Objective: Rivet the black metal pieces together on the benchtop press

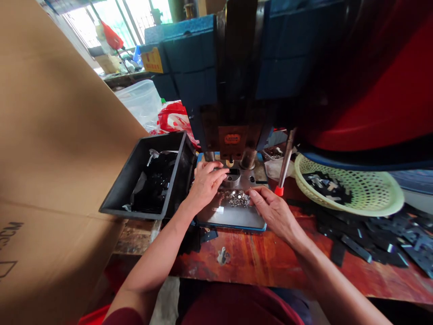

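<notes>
My left hand (207,183) reaches over the die block (232,181) of a blue press (184,58). Its thumb and fingers close around the near end of a small black plate (234,172), which lies on the block beneath the punch. Right of a pile of tiny shiny metal parts (238,199), my right hand (272,208) has its thumb and forefinger pinched together. Whatever sits between those fingertips is too small to make out. The pile rests on the press's flat metal base (233,218).
A black bin (179,180) with dark pieces stands left, beside a large cardboard box (57,113). At right are a light green basket (379,194), loose black plates (355,246) and a red-tipped metal lever (286,158). A small metal piece (223,256) lies on the wooden table (260,259).
</notes>
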Demonstrator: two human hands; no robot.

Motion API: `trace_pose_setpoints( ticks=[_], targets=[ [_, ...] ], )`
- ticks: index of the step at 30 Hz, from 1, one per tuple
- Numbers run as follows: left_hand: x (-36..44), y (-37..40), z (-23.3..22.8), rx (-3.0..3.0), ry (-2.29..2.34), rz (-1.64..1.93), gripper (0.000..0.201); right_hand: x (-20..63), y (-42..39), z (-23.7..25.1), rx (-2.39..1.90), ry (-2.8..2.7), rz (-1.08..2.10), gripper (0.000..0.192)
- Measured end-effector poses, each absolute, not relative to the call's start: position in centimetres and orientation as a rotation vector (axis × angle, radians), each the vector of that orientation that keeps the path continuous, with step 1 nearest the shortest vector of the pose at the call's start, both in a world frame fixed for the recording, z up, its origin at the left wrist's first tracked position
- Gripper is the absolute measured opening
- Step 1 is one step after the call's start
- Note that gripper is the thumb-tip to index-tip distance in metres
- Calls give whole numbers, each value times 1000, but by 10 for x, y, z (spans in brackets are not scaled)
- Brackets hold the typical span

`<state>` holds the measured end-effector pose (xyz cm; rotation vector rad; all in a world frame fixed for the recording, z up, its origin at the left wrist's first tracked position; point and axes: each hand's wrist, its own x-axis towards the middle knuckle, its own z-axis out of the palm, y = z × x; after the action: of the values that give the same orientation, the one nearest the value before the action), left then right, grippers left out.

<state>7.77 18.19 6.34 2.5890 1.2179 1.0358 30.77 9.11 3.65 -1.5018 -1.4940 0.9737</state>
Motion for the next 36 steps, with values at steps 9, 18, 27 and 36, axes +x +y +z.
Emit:
trace_pose_setpoints(
  ticks=[9, 18, 27, 36],
  targets=[
    [72, 172, 68, 2460, 1239, 1209, 25, 324, 80, 66, -1310, -1042, 810, 49],
    [53, 87, 64, 2128, 1328, 1305, 15, 332, 86, 73, -1302, -1208, 805, 48],
    [-10, 17, 36, 1895, 1679, 816, 19, 315, 165, 52, -1330, -1760, 526, 41],
    [-16, 3, -8, 1947, 2047, 620, 16, 291, 184, 64, -1387, -1792, 439, 29]
  ],
)
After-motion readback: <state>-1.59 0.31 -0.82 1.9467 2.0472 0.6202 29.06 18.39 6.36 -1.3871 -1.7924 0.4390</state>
